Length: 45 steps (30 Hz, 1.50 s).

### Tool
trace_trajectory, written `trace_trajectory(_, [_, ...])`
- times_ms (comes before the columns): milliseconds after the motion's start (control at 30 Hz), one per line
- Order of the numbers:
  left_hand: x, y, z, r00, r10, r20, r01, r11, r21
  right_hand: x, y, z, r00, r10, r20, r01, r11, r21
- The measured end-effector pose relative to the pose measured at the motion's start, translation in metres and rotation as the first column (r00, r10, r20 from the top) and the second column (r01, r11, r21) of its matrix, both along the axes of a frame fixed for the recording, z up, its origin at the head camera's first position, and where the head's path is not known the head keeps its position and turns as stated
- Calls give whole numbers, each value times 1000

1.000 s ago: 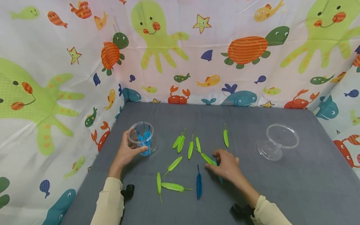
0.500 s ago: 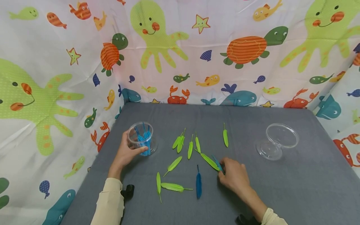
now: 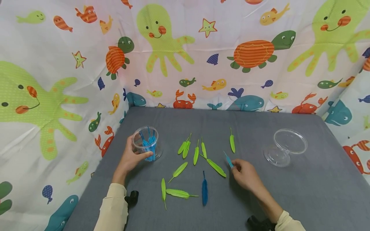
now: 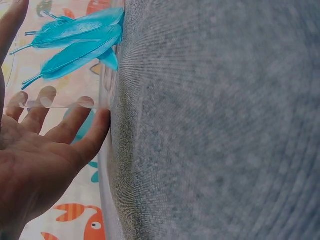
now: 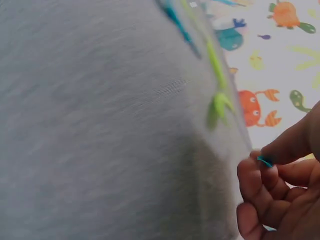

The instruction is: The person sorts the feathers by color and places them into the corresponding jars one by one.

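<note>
My left hand (image 3: 131, 158) grips a clear cup (image 3: 145, 147) from its left side, thumb in front; several bright blue feathers (image 3: 151, 144) stand inside it. In the left wrist view the fingers of that hand (image 4: 55, 150) curve around the clear wall beside the blue feathers (image 4: 75, 42). Between thumb and fingers, my right hand (image 3: 248, 176) pinches a light blue feather (image 3: 228, 160), its quill pointing up and left. The right wrist view shows only a bit of that feather (image 5: 265, 161) at the fingertips of the right hand (image 5: 285, 185).
Several green feathers (image 3: 215, 166) lie scattered on the grey table (image 3: 318, 192) between the hands. A darker blue feather (image 3: 204, 192) lies nearer the front. At the right, a clear cup (image 3: 290, 141) with a round base holds nothing visible. A patterned cloth (image 3: 214, 67) hangs behind.
My right hand has moved right and toward the front, bringing the light blue feather off the end of a green one. The left hand keeps its hold on the cup.
</note>
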<state>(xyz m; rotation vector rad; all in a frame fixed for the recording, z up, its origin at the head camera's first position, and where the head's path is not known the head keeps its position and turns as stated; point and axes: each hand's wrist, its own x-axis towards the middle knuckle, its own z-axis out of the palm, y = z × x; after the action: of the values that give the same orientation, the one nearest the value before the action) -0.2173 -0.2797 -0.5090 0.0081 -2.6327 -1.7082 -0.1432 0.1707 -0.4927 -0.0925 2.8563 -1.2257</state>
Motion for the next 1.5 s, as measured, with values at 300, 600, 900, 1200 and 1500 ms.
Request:
trace_trajectory(300, [-1, 0, -1, 1000, -4, -5, 4, 1000, -2, -17, -5, 16, 991, 3, 130, 43, 938, -343])
trace_trajectory(600, [-2, -1, -2, 1000, -2, -11, 1, 1000, -13, -43, -29, 27, 998, 22, 64, 13, 870, -494])
trace_trajectory(900, [0, 0, 0, 1000, -4, -9, 4, 1000, 3, -64, -65, 46, 993, 106, -48, -114, 801, -587])
trace_trajectory(1200, [0, -1, 6, 1000, -2, -17, 3, 1000, 9, -76, -94, 66, 986, 145, -86, -167, 776, -608])
trace_trajectory(1500, [3, 8, 1, 999, -35, -21, 35, 999, 9, -91, -132, 82, 978, 178, -110, -208, 765, -610])
